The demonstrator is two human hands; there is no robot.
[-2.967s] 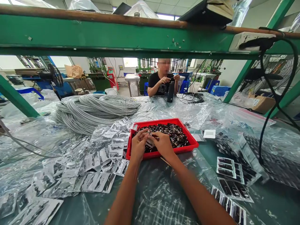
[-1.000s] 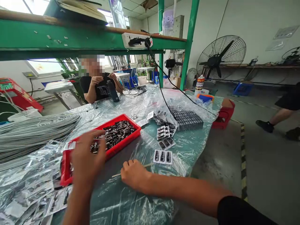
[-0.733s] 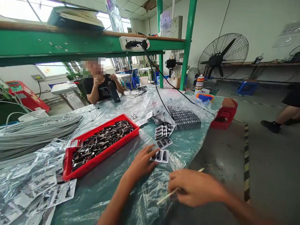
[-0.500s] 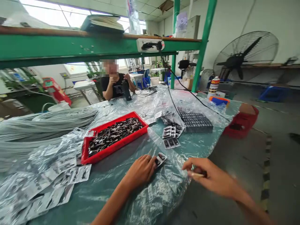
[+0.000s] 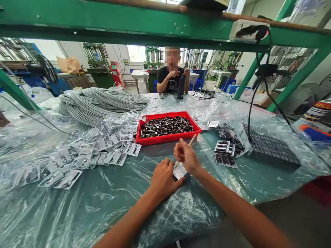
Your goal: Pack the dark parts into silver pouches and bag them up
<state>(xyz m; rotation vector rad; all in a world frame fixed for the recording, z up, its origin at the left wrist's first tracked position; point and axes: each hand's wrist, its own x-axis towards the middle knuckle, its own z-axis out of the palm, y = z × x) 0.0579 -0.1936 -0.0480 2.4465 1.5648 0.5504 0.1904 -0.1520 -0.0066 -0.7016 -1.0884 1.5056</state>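
My left hand (image 5: 162, 175) lies on the table with its thumb apart, its fingers and thumb holding the edges of a small silver-white card (image 5: 180, 171). Part of that card is under the hand. Just above it, my right hand (image 5: 186, 156) is closed around a thin pale stick (image 5: 192, 139), whose upper end sticks out past the fist. The stick's lower end points down at the card; I cannot tell whether it touches. Beyond my hands stands a red tray (image 5: 168, 138) full of small dark metallic pieces (image 5: 167, 126).
Many silver cards (image 5: 103, 148) lie spread at the left. More cards with dark pieces (image 5: 225, 160) and a dark gridded block (image 5: 274, 146) are at the right. Behind are a grey cable coil (image 5: 100, 101), a dark bottle (image 5: 180, 88) and a seated person (image 5: 168, 81). A green beam (image 5: 116, 20) crosses overhead.
The view has turned left. My right hand has come in from the right with the stick, over to the card by my left hand. The card now shows a whiter face.
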